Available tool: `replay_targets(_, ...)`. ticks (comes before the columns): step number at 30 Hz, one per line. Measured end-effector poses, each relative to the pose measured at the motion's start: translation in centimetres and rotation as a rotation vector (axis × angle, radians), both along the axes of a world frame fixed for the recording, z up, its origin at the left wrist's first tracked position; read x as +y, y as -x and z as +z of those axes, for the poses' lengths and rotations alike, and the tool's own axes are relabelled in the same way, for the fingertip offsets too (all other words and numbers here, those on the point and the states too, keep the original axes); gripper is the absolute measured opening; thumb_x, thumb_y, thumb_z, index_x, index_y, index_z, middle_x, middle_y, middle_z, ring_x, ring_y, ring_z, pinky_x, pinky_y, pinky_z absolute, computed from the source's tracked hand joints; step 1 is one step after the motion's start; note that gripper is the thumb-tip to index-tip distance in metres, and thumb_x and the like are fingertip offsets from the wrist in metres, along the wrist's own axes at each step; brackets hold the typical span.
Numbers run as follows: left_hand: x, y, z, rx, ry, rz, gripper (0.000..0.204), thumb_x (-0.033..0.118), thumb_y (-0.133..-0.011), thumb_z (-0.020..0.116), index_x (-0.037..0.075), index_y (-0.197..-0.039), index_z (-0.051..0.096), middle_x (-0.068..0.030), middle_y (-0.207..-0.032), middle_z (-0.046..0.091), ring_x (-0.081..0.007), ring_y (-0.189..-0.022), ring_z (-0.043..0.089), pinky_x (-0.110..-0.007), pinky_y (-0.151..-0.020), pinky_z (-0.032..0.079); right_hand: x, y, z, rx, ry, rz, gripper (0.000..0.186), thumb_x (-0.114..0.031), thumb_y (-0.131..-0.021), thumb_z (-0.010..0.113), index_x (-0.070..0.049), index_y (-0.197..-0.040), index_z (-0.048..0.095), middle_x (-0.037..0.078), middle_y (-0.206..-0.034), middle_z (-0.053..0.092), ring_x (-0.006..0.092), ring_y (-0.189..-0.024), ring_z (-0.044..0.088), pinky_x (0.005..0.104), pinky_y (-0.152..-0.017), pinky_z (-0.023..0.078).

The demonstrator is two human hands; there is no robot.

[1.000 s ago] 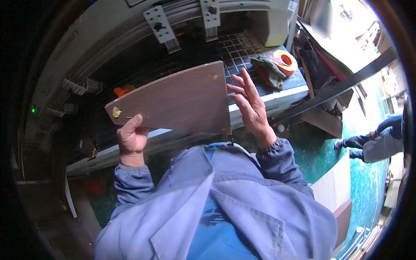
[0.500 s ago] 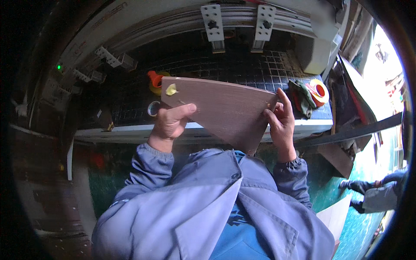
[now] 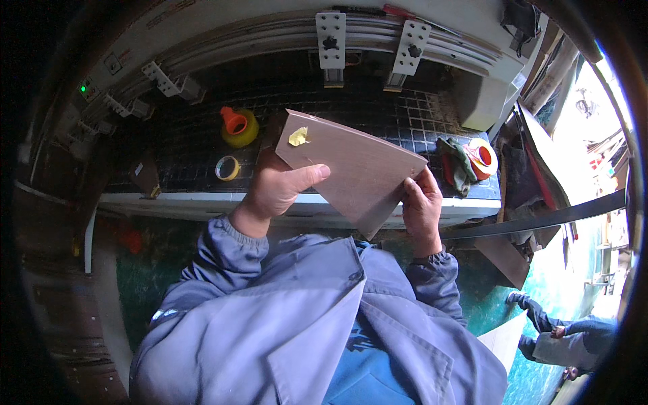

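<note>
A flat pinkish-brown wooden board (image 3: 358,158) is held up in front of my chest, tilted, its right end lower than its left. My left hand (image 3: 280,189) grips its left edge, thumb on the face and fingers behind. At the right corner my right hand (image 3: 424,206) pinches the board between thumb and fingers. A small yellow scrap (image 3: 298,136), perhaps tape or paper, sticks to the face near the upper left corner. The fingers behind the board are mostly hidden.
Behind the board is a dark gridded machine bed (image 3: 196,155). On it are a tape dispenser (image 3: 239,127), a tape roll (image 3: 228,168), a green cloth (image 3: 460,165) and another orange tape dispenser (image 3: 482,156). White clamp brackets (image 3: 331,44) line the back rail. Another person (image 3: 567,337) is at lower right.
The board has tilted, its left end now higher and its right end lower. My right hand has come slightly left and down with it. More of the left tape dispenser and roll shows.
</note>
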State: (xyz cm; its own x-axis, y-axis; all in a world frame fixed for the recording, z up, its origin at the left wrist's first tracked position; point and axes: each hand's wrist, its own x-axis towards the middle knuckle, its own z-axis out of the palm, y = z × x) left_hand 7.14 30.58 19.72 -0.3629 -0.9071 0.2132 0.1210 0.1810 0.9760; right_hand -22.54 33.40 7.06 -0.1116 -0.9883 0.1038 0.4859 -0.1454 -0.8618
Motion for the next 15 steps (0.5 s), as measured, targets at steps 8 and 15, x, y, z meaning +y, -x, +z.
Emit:
replay_targets(8,0.1,2.9,0.8,-0.050,0.010,-0.037,0.037,0.006,-0.097,0.075,-0.002,-0.132,0.066,-0.0135,-0.122,0.075,-0.0205,-0.111,0.072,-0.035,-0.096,0.059,-0.7,-0.3,-1.8,-0.188,-0.044,0.038,0.048,-0.002,-0.103,0.061,0.002,-0.150,0.052,0.013,-0.135,0.067,0.0198,-0.117,0.067,0.0338,-0.099,0.056)
replay_targets(15,-1.1,6.5,-4.3,-0.027,-0.206,-0.069,0.050,0.006,-0.097,0.076,0.000,-0.143,0.057,-0.0123,-0.129,0.070,-0.0230,-0.118,0.066,-0.037,-0.105,0.052,-2.8,-1.0,-0.1,-0.249,-0.039,-0.108,0.044,0.001,-0.102,0.062,0.003,-0.145,0.056,0.012,-0.129,0.070,0.0214,-0.117,0.067,0.0365,-0.101,0.055)
